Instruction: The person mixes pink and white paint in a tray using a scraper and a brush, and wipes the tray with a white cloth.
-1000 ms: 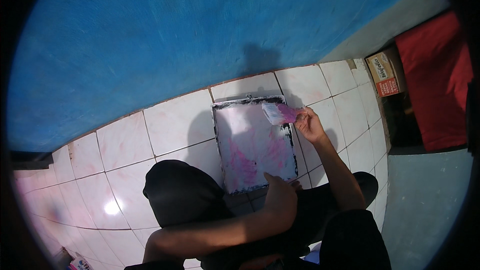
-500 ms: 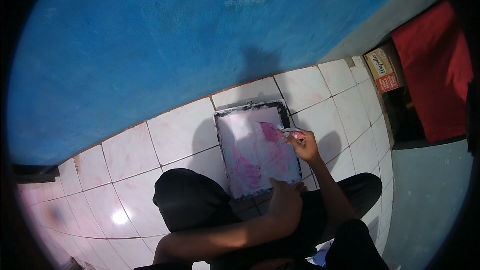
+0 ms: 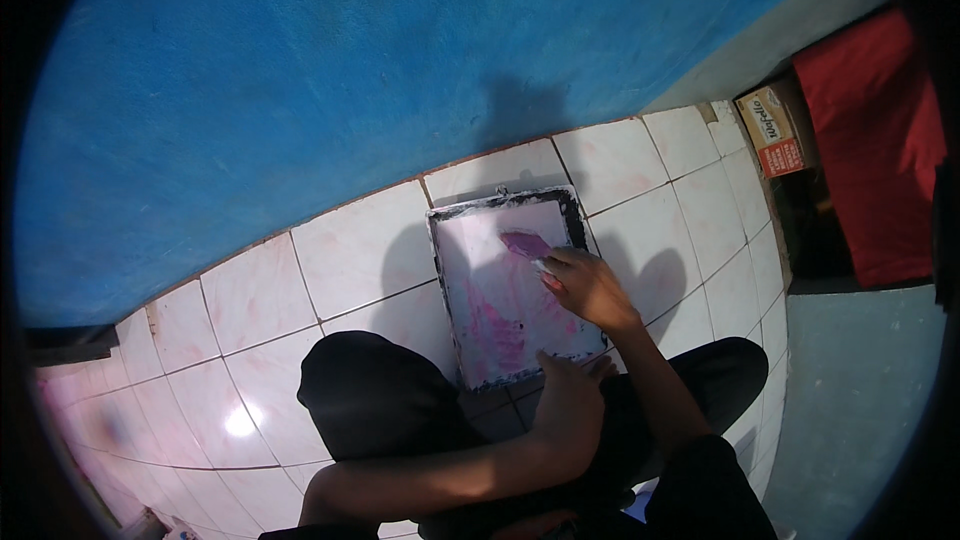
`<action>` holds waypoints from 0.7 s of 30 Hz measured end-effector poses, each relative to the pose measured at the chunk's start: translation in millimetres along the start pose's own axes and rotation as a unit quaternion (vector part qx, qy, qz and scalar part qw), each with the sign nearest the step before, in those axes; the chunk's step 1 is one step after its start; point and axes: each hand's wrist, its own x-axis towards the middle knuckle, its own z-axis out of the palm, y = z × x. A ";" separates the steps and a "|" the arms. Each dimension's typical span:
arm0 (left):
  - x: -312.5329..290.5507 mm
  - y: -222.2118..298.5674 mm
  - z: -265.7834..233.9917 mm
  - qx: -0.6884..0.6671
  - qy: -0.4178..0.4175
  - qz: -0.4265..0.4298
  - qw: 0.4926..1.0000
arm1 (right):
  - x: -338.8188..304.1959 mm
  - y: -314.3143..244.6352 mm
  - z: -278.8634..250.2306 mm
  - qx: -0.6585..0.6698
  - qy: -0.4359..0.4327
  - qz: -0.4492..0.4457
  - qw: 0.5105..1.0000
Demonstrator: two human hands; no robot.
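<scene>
On the floor in front of me lies a shallow rectangular frame (image 3: 452, 325), its dark rim smeared with white. White and pink paste streaks its flat inner surface. My right hand (image 3: 585, 285) is closed around the red-and-white handle of a putty knife (image 3: 527, 243). The knife's wide blade, coated in pink-purple, is over the upper part of the surface; whether it touches is unclear. At the near edge of the frame is my left hand (image 3: 570, 390), with thumb and fingers apart and nothing visible in it. The fingers partly hide behind the hand.
White tiles (image 3: 365, 255) with pinkish smears surround the frame, and a blue wall (image 3: 300, 90) rises beyond it. At right stand a small carton (image 3: 775, 130), a red cloth (image 3: 870, 150) and a grey panel (image 3: 860, 390). My bent knees (image 3: 385, 400) flank the near side.
My right hand has moved left and turned with the putty knife, so its blade now sits slightly higher and further left. My left hand stays at the near edge.
</scene>
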 end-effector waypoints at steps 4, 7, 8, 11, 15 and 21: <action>4.6 5.7 6.5 -0.014 0.022 0.001 1.000 | 15.5 10.2 32.6 -0.017 0.012 0.000 1.000; 5.7 6.8 9.3 -0.005 0.022 0.002 1.000 | 23.0 2.0 44.1 0.008 0.009 -0.035 0.999; 6.2 6.5 11.2 -0.005 0.023 0.002 1.000 | 23.0 -5.1 46.1 0.025 -0.007 -0.030 0.999; 6.9 4.9 10.3 -0.013 -0.008 0.002 1.000 | 22.9 -14.1 39.4 0.047 -0.026 -0.037 0.998; 2.6 2.8 7.7 -0.014 -0.053 -0.014 0.998 | 28.2 -29.1 12.3 0.078 -0.043 -0.018 0.996; 7.0 3.8 0.2 -0.030 -0.079 0.023 0.996 | 32.0 -12.9 36.0 0.035 -0.038 -0.058 0.997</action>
